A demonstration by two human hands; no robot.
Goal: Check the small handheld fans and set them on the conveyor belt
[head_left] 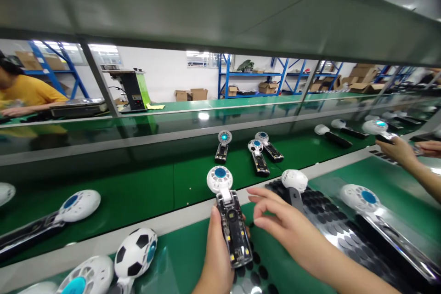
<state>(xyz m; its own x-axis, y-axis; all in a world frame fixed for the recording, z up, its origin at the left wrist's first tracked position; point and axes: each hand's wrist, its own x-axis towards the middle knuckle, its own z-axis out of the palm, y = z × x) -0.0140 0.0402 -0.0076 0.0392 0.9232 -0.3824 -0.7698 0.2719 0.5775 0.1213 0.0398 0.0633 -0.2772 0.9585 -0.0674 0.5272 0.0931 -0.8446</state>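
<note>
left grip holds a fan across the rail edging the worktop; right grip, loosely spread, is just beside. belt extends left. fan markings: too small to read.

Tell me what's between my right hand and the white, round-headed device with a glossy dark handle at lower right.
Rows of flat, round black discs lie between your right hand and the device, as the head view shows.
</note>
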